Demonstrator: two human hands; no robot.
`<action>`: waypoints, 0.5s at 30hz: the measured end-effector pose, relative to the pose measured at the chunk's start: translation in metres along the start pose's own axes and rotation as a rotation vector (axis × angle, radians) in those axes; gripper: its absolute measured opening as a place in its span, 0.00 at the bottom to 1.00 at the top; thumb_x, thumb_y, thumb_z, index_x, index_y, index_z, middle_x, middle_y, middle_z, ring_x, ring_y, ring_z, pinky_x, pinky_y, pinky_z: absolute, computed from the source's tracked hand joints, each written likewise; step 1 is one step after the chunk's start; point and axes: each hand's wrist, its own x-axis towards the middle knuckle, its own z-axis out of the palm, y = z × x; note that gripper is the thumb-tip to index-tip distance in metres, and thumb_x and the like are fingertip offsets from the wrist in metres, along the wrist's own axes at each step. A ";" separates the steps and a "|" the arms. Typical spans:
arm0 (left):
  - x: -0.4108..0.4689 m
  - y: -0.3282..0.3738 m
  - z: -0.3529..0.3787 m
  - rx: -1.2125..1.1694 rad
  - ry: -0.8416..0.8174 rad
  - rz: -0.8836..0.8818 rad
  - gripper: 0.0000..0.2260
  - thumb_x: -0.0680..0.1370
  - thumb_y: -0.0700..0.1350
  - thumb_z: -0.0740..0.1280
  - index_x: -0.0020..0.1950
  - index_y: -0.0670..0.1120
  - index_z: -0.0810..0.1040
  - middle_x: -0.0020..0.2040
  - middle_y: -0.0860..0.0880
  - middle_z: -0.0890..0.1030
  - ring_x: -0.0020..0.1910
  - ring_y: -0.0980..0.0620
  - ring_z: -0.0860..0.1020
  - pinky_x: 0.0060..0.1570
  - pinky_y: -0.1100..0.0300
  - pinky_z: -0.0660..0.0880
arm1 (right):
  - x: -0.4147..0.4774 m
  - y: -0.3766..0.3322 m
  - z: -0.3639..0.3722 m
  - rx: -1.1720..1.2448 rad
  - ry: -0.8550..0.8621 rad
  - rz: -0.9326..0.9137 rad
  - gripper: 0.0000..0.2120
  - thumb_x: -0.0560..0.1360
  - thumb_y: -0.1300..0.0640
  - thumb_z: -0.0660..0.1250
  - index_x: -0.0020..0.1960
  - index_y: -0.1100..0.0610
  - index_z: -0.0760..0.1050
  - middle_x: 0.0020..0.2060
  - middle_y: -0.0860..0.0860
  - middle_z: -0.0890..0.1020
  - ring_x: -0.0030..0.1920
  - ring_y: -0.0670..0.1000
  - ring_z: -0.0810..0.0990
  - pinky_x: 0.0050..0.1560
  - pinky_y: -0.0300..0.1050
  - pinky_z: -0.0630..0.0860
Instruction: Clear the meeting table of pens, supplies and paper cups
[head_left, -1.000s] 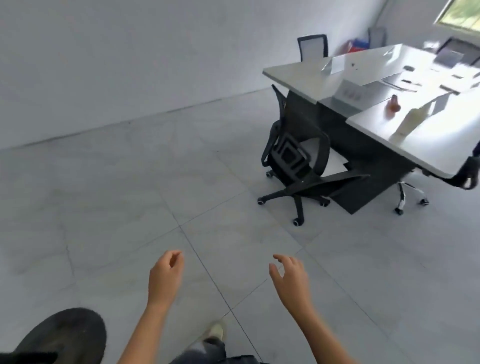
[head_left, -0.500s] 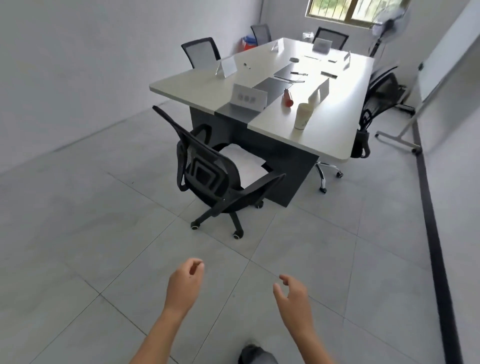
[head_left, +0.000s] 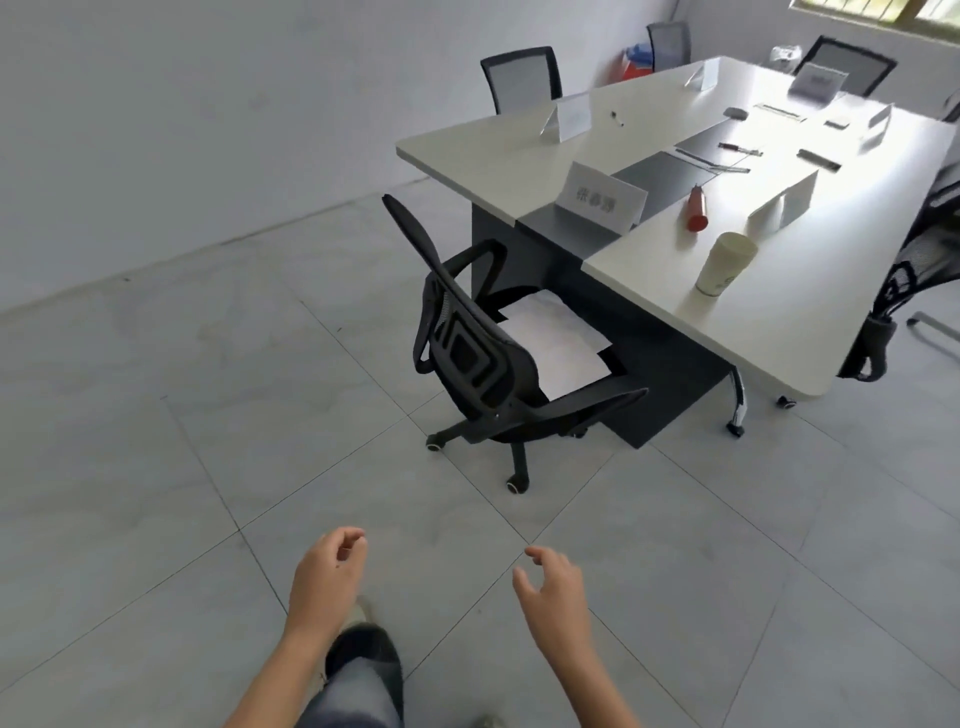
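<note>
While the left hand (head_left: 324, 577) and the right hand (head_left: 553, 587) hang low over the grey tiled floor (head_left: 156, 467), both have loosely curled fingers and grip nothing. They are well apart from the long white meeting surface (head_left: 498, 156), which stands ahead and to the right. Near its closest corner a tall off-white paper cup (head_left: 724, 264) stands upright. Just beyond the cup lies a red cylindrical item (head_left: 697, 210), beside the grey centre strip. A white folded name card (head_left: 602, 202) stands on that strip. Farther back lie a thin dark pen (head_left: 737, 149) and other small dark supplies, too small to tell apart. A black mesh office chair (head_left: 483, 358) sits at the near end, with white paper sheets (head_left: 556, 348) lying on its seat.
</note>
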 end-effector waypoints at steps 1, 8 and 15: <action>0.010 -0.002 -0.005 -0.001 0.022 -0.021 0.06 0.78 0.39 0.61 0.50 0.42 0.77 0.47 0.46 0.77 0.49 0.49 0.74 0.46 0.60 0.66 | 0.011 -0.009 0.004 -0.010 -0.007 -0.012 0.15 0.76 0.56 0.61 0.63 0.56 0.70 0.60 0.50 0.75 0.62 0.49 0.68 0.58 0.37 0.65; 0.128 -0.001 -0.063 -0.028 0.126 -0.027 0.09 0.78 0.40 0.60 0.54 0.38 0.77 0.47 0.47 0.76 0.48 0.50 0.73 0.47 0.59 0.66 | 0.096 -0.101 0.061 -0.049 -0.048 -0.064 0.16 0.77 0.57 0.61 0.64 0.56 0.69 0.61 0.50 0.74 0.64 0.48 0.67 0.60 0.38 0.66; 0.241 -0.007 -0.146 -0.066 0.198 -0.037 0.09 0.78 0.41 0.61 0.53 0.40 0.77 0.49 0.45 0.78 0.48 0.47 0.75 0.46 0.58 0.67 | 0.158 -0.203 0.128 -0.058 -0.078 -0.105 0.16 0.77 0.57 0.61 0.65 0.56 0.68 0.61 0.49 0.74 0.65 0.47 0.66 0.59 0.34 0.62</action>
